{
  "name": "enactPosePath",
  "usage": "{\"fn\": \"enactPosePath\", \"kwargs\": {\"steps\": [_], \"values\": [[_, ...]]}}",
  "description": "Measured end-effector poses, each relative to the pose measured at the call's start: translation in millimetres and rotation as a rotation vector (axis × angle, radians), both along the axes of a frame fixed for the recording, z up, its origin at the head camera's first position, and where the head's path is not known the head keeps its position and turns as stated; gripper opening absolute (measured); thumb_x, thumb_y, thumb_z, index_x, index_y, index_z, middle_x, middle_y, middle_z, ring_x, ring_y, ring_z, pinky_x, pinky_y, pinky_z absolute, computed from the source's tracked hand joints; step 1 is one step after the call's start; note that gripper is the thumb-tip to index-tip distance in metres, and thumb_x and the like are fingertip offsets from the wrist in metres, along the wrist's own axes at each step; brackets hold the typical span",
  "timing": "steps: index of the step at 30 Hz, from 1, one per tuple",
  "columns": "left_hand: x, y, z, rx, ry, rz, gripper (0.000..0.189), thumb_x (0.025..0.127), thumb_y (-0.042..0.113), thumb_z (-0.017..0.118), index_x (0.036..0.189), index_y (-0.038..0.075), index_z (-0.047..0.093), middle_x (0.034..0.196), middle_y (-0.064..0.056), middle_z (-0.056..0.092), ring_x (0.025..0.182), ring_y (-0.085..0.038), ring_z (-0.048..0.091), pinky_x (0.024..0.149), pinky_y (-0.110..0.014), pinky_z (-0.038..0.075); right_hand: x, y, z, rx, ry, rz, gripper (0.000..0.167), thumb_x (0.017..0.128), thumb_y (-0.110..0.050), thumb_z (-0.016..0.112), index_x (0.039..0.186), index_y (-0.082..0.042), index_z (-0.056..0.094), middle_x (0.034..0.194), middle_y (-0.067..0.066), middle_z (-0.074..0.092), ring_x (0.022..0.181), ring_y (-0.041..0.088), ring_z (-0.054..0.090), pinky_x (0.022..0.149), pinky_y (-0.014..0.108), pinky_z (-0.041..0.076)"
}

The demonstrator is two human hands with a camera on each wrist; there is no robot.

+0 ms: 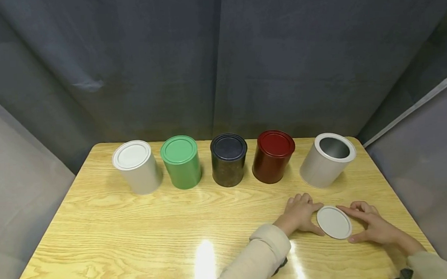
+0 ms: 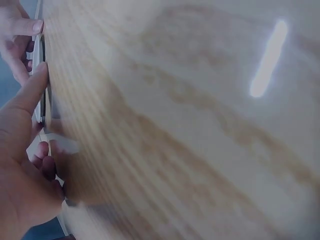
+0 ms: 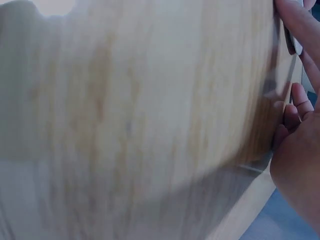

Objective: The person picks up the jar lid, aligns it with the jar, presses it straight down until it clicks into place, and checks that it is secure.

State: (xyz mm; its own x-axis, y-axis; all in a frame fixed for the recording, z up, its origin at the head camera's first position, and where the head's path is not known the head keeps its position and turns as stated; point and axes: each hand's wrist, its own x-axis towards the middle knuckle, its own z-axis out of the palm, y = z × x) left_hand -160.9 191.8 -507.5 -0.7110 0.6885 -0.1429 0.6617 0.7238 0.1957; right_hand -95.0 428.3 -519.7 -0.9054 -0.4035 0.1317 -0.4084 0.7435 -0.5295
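A round white can lid (image 1: 334,222) lies flat at the right of the table, between both hands. My left hand (image 1: 299,214) holds its left rim, index finger at the far side and thumb at the near side. Opposite, my right hand (image 1: 372,224) has its index finger and thumb at the right rim. The left wrist view shows the lid (image 2: 42,95) edge-on, close to the tabletop, with the thumb at it. Just behind the hands stands a white can (image 1: 317,168) with an uncovered top and a grey inside.
Along the back of the wooden table (image 1: 118,240) stand a white can (image 1: 143,176), a green can (image 1: 185,171), a black can (image 1: 228,169) and a dark red can (image 1: 271,166), all with lids on. Grey curtains (image 1: 157,66) hang behind and at both sides.
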Motion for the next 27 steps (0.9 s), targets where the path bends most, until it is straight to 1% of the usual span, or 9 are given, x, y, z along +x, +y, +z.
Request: {"fn": "enactPosePath", "kwargs": {"steps": [2, 7, 10, 14, 19, 24, 27], "values": [[0.0, 0.0, 0.0, 0.004, -0.002, 0.003, 0.082, 0.06, 0.072, 0.065, 0.133, 0.045, 0.04, 0.102, 0.014, 0.036, 0.087, -0.005, 0.031, 0.074, -0.022, 0.025, -0.1, -1.3, -0.1, -0.002, 0.013, -0.002, 0.081, 0.056, -0.023, 0.085, 0.129, -0.012, 0.052, 0.105, -0.005, 0.03, 0.094, 0.005, 0.016, 0.073, 0.038, 0.019], [-0.5, 0.5, 0.0, -0.006, -0.019, 0.008, 0.082, 0.061, 0.072, 0.062, 0.134, 0.045, 0.038, 0.101, 0.014, 0.035, 0.087, -0.006, 0.03, 0.073, -0.022, 0.024, -1.2, -2.8, -2.3, 0.005, 0.047, -0.001, 0.08, 0.055, -0.023, 0.086, 0.127, -0.012, 0.054, 0.104, -0.005, 0.032, 0.092, 0.004, 0.017, 0.072, 0.029, 0.017], [-0.5, 0.7, -0.9, -0.019, -0.01, 0.002, 0.082, 0.062, 0.072, 0.061, 0.135, 0.045, 0.036, 0.101, 0.015, 0.035, 0.086, -0.006, 0.03, 0.073, -0.022, 0.024, -1.3, -2.6, -3.4, 0.009, 0.044, -0.007, 0.08, 0.055, -0.024, 0.086, 0.127, -0.012, 0.054, 0.102, -0.006, 0.033, 0.091, 0.003, 0.018, 0.072, 0.029, 0.017], [-0.4, 1.0, -3.6, -0.022, 0.003, -0.012, 0.081, 0.063, 0.073, 0.058, 0.135, 0.045, 0.035, 0.102, 0.015, 0.036, 0.087, -0.006, 0.03, 0.073, -0.022, 0.023, -0.1, -1.9, -2.8, 0.008, 0.021, -0.019, 0.081, 0.056, -0.024, 0.085, 0.129, -0.015, 0.053, 0.102, -0.006, 0.033, 0.093, 0.002, 0.018, 0.073, 0.034, 0.018], [-0.7, -0.6, -2.9, 0.0, 0.009, -0.03, 0.081, 0.065, 0.073, 0.057, 0.137, 0.043, 0.034, 0.101, 0.015, 0.038, 0.086, -0.006, 0.031, 0.071, -0.022, 0.023, 0.7, -0.1, -0.8, -0.008, -0.033, -0.04, 0.08, 0.059, -0.02, 0.084, 0.131, -0.014, 0.051, 0.102, -0.004, 0.037, 0.094, -0.001, 0.019, 0.075, 0.031, 0.017], [-2.7, -3.0, 0.4, 0.033, -0.024, -0.044, 0.08, 0.069, 0.071, 0.057, 0.138, 0.04, 0.033, 0.1, 0.014, 0.041, 0.086, -0.005, 0.032, 0.07, -0.021, 0.024, -0.4, -0.7, 3.9, -0.021, -0.098, -0.065, 0.079, 0.061, -0.02, 0.083, 0.132, -0.011, 0.049, 0.104, -0.004, 0.045, 0.095, -0.005, 0.024, 0.075, 0.032, 0.023], [-5.2, -3.9, 0.3, 0.044, -0.056, -0.057, 0.079, 0.071, 0.069, 0.056, 0.14, 0.039, 0.031, 0.102, 0.013, 0.044, 0.087, -0.005, 0.033, 0.071, -0.021, 0.024, -1.5, -2.0, 6.6, -0.031, -0.114, -0.064, 0.079, 0.062, -0.021, 0.083, 0.132, -0.01, 0.049, 0.104, -0.006, 0.049, 0.096, -0.005, 0.031, 0.077, 0.026, 0.027]]}}
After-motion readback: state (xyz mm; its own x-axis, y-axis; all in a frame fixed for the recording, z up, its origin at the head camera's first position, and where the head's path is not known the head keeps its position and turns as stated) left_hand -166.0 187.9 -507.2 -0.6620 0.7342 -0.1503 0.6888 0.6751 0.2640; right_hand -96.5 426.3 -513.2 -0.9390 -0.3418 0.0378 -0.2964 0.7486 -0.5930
